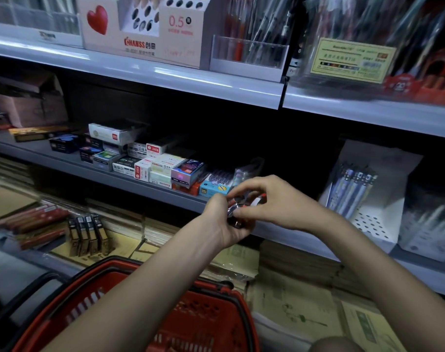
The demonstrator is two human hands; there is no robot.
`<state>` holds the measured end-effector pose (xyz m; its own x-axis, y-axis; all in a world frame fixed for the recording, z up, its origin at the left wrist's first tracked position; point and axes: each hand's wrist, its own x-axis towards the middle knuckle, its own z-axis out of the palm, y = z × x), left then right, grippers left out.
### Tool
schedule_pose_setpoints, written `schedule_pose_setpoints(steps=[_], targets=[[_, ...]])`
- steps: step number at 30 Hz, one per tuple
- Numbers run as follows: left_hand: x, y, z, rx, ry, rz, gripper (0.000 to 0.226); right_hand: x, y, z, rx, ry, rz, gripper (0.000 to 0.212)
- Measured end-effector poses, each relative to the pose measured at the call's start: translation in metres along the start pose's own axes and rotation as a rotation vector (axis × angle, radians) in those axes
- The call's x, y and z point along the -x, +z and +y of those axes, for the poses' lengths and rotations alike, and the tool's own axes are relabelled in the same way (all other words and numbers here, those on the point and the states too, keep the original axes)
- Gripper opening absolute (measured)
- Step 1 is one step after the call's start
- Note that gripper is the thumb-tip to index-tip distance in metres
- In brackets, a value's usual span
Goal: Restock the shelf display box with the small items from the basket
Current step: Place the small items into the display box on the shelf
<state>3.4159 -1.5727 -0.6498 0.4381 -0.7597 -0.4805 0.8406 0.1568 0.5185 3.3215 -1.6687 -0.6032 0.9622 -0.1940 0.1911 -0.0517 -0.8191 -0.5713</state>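
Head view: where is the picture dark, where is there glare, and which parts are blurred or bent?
Head view: the recess behind the boxes on the middle shelf is nearly black; glare streaks run along the upper shelf edge; the packaged pens at top right are smeared; shelf lines bow from the wide lens; the small items between the left hand and right hand are too blurred to identify.

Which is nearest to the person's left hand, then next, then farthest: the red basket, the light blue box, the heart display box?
1. Light blue box, beside the left hand on the middle shelf.
2. Red basket, below.
3. Heart display box, upper left.
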Motion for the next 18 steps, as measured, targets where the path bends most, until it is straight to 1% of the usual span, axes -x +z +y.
schedule_pose_setpoints(steps=[2,4,6,8,11,12,14,15,18], targets=[[0.002,0.000,-0.003,-0.023,-0.022,0.011,0.036,0.005,0.003,0.000,0.099,-0.018,0.016,0.032],[0.004,0.002,-0.004,-0.055,-0.036,0.019,0.037,0.008,0.006,0.002,0.223,-0.048,0.086,0.028],[0.004,0.004,-0.004,-0.065,-0.043,0.027,0.034,0.006,0.008,0.007,0.228,-0.070,0.153,0.022],[0.004,0.004,-0.004,-0.068,-0.050,0.020,0.036,0.000,0.009,0.019,0.138,-0.073,0.235,0.018],[-0.001,0.001,-0.003,-0.062,-0.050,0.030,0.049,-0.010,-0.005,0.041,-0.199,0.067,0.397,0.019],[-0.002,-0.001,-0.002,-0.057,-0.047,0.031,0.048,-0.015,-0.011,0.052,-0.242,0.128,0.452,0.019],[-0.004,-0.003,0.001,-0.056,-0.030,0.029,0.040,-0.028,-0.021,0.081,-0.162,0.260,0.523,0.013],[-0.005,-0.004,0.003,-0.054,-0.022,0.031,0.038,-0.033,-0.023,0.092,-0.125,0.324,0.506,0.010],[-0.010,-0.008,0.007,-0.034,0.003,0.029,0.041,-0.049,-0.014,0.105,-0.154,0.444,0.294,0.014]])
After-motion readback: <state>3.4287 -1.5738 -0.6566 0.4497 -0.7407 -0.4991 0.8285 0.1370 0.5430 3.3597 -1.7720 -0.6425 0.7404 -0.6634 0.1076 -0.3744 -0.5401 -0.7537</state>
